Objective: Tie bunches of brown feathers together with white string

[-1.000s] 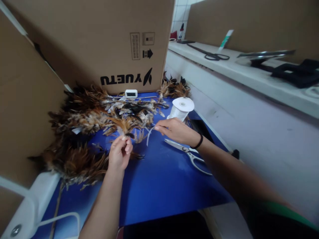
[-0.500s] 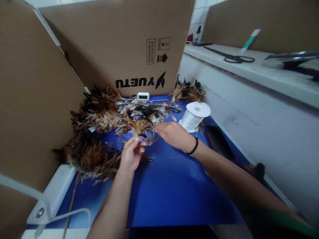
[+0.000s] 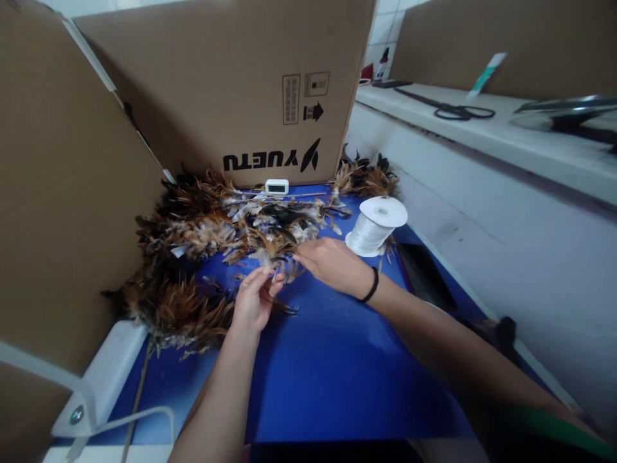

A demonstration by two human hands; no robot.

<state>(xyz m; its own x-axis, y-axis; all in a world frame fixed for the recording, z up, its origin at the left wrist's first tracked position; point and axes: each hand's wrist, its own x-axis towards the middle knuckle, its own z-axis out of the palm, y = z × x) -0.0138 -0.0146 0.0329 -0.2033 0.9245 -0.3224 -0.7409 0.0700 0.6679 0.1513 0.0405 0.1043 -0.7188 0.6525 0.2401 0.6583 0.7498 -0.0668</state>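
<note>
My left hand (image 3: 255, 299) pinches the pale base of a small bunch of brown feathers (image 3: 270, 245), which fans upward above the blue table top (image 3: 308, 366). To its right, my right hand (image 3: 332, 263) is closed in a pinch, its fingertips at a dark, thin feather (image 3: 283, 258) at the bunch's right edge. Behind both hands lies a loose heap of brown, black and white feathers (image 3: 284, 215). A white spool (image 3: 373, 228) of white ribbon or thread stands just beyond my right hand.
Thick feather bundles (image 3: 183, 308) lie along the left side. A large cardboard box (image 3: 216, 83) walls off the back, with a small white digital display (image 3: 277, 186) before it. On the right ledge rest black scissors (image 3: 463, 112). A white power strip (image 3: 101, 373) sits front left.
My right hand has shifted slightly left, closer to the bunch in my left hand. The left hand stays in nearly the same place, its fingers moving a little.
</note>
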